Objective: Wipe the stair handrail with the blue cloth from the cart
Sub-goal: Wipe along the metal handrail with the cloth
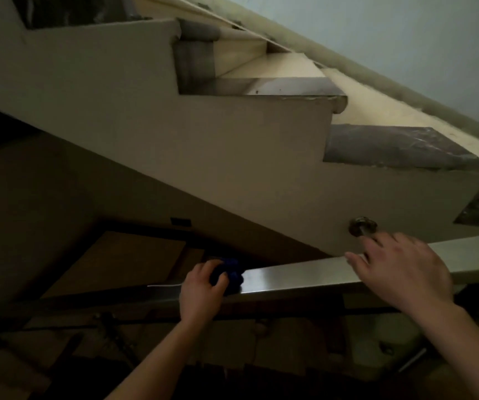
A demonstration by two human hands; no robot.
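Handrail (pixel 304 277) is what we are cleaning — a flat-topped, brushed-metal bar that runs across the lower part of the view, sloping up toward the right, just in front of the stair stringer (pixel 232 168). We judge it rigid and fixed, so it will take firm pressure without giving; its smooth sheen suggests a cloth will slide easily along it, perhaps too easily if we press lightly.

Our left hand (pixel 200 290) has the blue cloth (pixel 231 274) bunched up, fingers curled around it and pressing it onto the top of the rail near its lower stretch. The cloth looks soft and light, and it crumples into a wad rather than lying flat. We think gripping it in the palm with the thumb on the near edge of the rail would keep it from slipping out.

Our right hand (pixel 400 272) hovers over the rail farther up, fingers loosely spread and holding nothing — whether the fingertips touch the metal we cannot tell. A round metal bracket (pixel 362 226) sits on the stringer just above that hand.

The cart is not clearly visible in the dim space below.
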